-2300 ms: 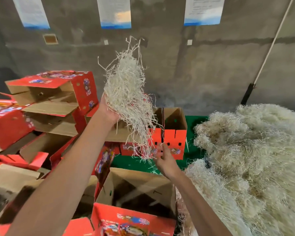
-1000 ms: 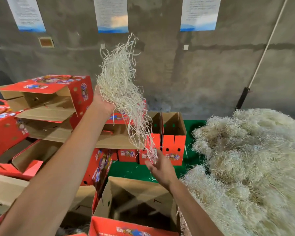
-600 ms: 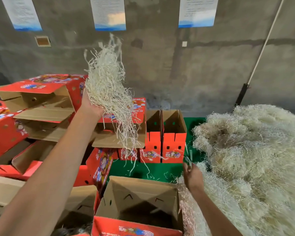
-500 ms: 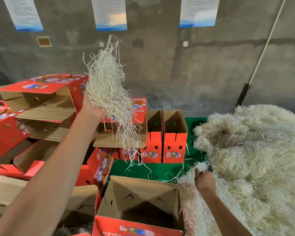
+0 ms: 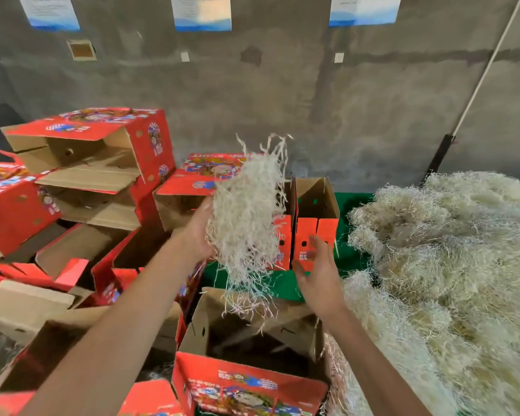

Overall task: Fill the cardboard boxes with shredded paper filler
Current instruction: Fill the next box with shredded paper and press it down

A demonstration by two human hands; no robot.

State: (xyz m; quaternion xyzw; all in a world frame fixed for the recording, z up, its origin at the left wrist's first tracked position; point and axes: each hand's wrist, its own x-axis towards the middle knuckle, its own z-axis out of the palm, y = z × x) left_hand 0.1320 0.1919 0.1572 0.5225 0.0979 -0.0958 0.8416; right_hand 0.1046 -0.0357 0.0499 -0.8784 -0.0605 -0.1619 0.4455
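bare concrete wall behind, red boxes stacked left, a big filler pile (image 5: 451, 265) right. the left hand (image 5: 200, 232), grip clenched on a filler clump (image 5: 245, 223), has dropped from head height to just above the open box (image 5: 252, 340). the right hand (image 5: 318, 277) has left the pile, grip released and empty, beside the clump. the box looks empty, so loading seems imminent.
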